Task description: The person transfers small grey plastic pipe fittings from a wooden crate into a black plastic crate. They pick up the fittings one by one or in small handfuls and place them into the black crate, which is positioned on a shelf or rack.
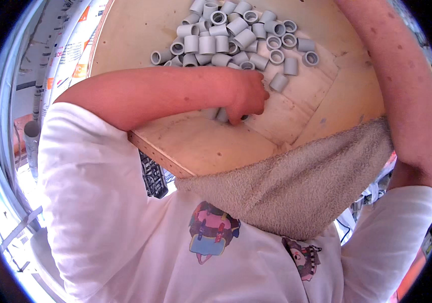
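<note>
Grey sleeves (206, 45), short, hollow and plastic-looking, lie in a loose heap toward the far side of a pale wooden tabletop (216, 151). Some stand with their round openings facing up, showing a stepped inner ring; others lie on their sides, several leaning on their neighbours. At the heap's right edge a few are spaced more loosely, and 1 lying sleeve (279, 82) is just beside the knuckles of the left hand (249, 96).

That hand is low over the tabletop, back upward, its forearm crossing from the left and hiding part of the heap's near edge. Its fingers are curled down and drawn close together. Another sleeve (222, 115) shows partly below the wrist, next to the thumb, and a small dark rim peeks out by the thumb tip; whether the fingers pinch anything I cannot tell, since the hand covers the spot.

The right forearm (402, 65) runs up the right side and leaves at the top, so the right hand is out of view and the state of its fingers cannot be told.

A brownish-grey towel (297, 182) drapes along the near edge of the tabletop, over the front of a white shirt (95, 202) printed with cartoon figures.
</note>
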Motion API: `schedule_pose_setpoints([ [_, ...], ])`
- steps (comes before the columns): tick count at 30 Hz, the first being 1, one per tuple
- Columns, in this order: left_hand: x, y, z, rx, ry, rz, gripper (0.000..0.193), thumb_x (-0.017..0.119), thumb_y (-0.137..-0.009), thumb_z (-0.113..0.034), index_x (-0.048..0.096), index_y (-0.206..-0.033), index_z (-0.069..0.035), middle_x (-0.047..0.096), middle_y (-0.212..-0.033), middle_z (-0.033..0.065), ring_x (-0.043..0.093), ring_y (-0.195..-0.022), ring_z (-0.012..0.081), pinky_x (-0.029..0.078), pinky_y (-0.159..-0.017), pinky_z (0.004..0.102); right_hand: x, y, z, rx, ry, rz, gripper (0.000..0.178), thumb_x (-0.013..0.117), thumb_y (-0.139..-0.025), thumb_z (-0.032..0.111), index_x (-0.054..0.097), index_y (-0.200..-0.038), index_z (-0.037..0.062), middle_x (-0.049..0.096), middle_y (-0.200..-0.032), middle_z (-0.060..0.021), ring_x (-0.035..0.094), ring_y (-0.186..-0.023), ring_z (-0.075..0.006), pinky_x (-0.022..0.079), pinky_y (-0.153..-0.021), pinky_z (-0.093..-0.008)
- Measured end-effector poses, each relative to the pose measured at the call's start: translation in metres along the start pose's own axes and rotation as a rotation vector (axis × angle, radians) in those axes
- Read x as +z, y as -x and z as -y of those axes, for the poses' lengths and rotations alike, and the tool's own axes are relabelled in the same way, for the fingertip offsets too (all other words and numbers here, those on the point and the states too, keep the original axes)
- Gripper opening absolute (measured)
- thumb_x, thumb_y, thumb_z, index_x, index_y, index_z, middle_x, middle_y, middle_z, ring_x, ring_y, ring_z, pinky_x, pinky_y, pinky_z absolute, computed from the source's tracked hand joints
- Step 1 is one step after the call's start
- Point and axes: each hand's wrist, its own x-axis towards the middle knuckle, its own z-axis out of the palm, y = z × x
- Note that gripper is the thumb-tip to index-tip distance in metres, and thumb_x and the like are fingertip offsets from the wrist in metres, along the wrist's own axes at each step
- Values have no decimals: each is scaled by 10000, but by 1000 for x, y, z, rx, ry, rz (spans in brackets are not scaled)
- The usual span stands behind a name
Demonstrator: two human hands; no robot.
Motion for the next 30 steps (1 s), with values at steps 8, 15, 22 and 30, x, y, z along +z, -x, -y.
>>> schedule_pose_setpoints([
  [8, -17, 67, 25, -189, 1, -176, 353, 766, -607, -280, 711, -913, -114, 599, -1020, 109, 621, -919, 279, 441, -869, 424, -3, 8, 2, 58, -47, 35, 408, 584, -863, 269, 674, -1109, -43, 673, -1117, -246, 654, -1069, -345, 506, -926, -427],
  [15, -49, 112, 34, -604, 114, -107, 420, 764, -690, -235, 656, -1079, -121, 570, -1095, 117, 597, -1047, 312, 454, -930, 441, 0, 7, 2, 70, -68, 22, 388, 584, -869, 257, 683, -1095, -43, 676, -1119, -237, 656, -1061, -345, 504, -923, -428],
  [22, -54, 52, 57, -349, -64, -500, 562, 772, -726, -272, 579, -1231, -117, 522, -1272, 159, 526, -1190, 352, 427, -995, 450, 11, -3, -5, 25, -34, -17, 378, 595, -862, 266, 685, -1077, -31, 681, -1102, -237, 659, -1053, -343, 509, -920, -427],
  [30, -40, -48, 55, -189, -204, -597, 718, 799, -655, -380, 557, -1308, -205, 494, -1306, 118, 391, -1320, 358, 306, -1084, 560, 5, -1, -1, 20, -21, 2, 382, 592, -859, 267, 679, -1083, -30, 684, -1100, -230, 661, -1051, -338, 514, -919, -432],
])
